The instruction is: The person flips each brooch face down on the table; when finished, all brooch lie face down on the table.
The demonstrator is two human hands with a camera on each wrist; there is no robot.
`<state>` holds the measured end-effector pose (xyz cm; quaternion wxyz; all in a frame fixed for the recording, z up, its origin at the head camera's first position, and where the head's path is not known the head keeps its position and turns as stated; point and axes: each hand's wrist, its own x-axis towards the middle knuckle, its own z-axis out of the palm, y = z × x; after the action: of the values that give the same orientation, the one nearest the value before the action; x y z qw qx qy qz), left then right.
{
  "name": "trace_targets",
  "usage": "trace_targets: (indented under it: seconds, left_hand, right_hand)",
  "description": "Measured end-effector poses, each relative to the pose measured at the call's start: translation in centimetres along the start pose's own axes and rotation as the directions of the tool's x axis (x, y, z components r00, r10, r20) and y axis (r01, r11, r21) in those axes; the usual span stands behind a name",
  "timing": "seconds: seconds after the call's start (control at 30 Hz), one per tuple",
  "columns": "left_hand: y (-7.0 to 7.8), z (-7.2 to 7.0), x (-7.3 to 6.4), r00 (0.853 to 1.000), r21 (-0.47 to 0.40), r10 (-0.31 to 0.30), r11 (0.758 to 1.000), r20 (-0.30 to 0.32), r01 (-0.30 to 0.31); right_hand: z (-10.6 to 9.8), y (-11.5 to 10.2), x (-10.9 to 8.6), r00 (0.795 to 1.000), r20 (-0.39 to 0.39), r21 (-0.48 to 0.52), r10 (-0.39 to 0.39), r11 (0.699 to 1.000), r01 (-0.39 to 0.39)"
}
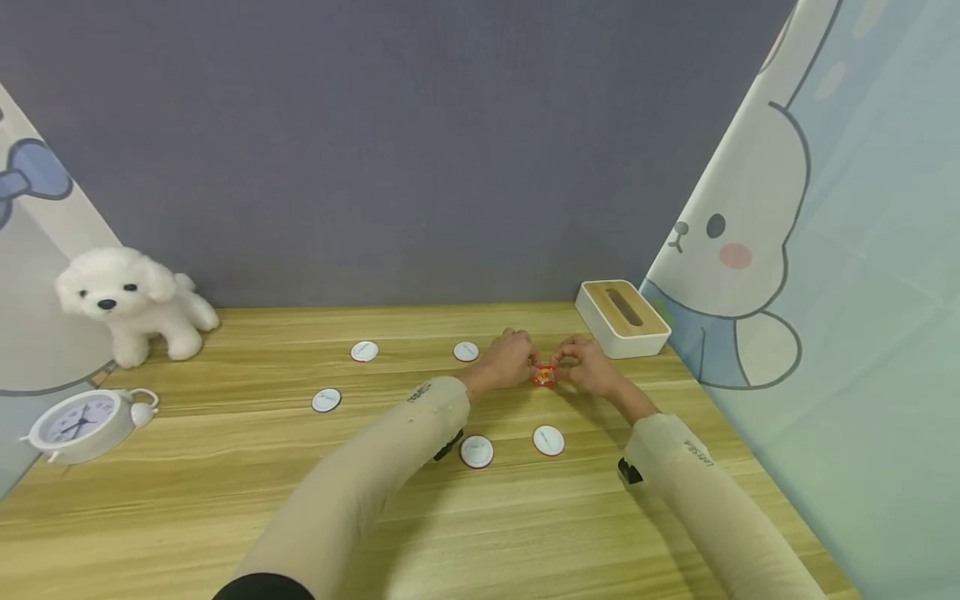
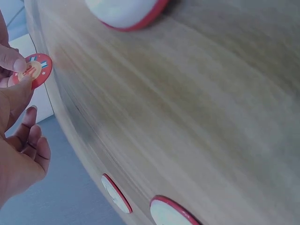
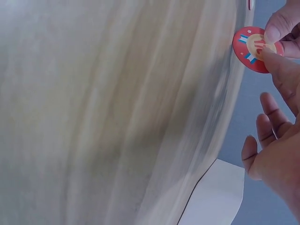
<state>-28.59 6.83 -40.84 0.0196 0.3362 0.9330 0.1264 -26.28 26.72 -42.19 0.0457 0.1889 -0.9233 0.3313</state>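
Observation:
Both hands meet over a red round card (image 1: 543, 376) at the right of the wooden table. The printed face of the card (image 2: 42, 68), with a pale medal, blue-and-white ribbons and small stars, is turned up. My left hand (image 1: 512, 358) pinches one side of it between thumb and finger. From the opposite side my right hand (image 1: 590, 367) pinches it too; in the right wrist view the fingertips of both hands lie on the card (image 3: 247, 49). The other fingers of my right hand (image 3: 281, 145) are loosely bent, off the card.
Several white round cards lie about the table, among them one nearby (image 1: 466, 351), one in front (image 1: 548, 440) and one farther left (image 1: 326, 400). A white tissue box (image 1: 641, 344) stands behind my right hand. A plush dog (image 1: 135, 300) and an alarm clock (image 1: 90, 425) are at the left.

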Motion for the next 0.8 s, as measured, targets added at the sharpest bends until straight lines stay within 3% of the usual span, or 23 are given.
trace_targets:
  seconds: [0.47,0.8]
  left_hand:
    - [-0.21,-0.25,-0.39,0.999,0.020,0.033,0.999,-0.006,-0.033]
    - [-0.39,-0.03,-0.33,0.999,0.039,0.046,0.998,-0.009,-0.046]
  right_hand:
    - [0.24,-0.07,-0.34,0.993,-0.070,-0.080,-0.096,0.993,0.090]
    - [0.40,0.48,-0.73,0.991,-0.091,-0.087,-0.096,0.992,0.088]
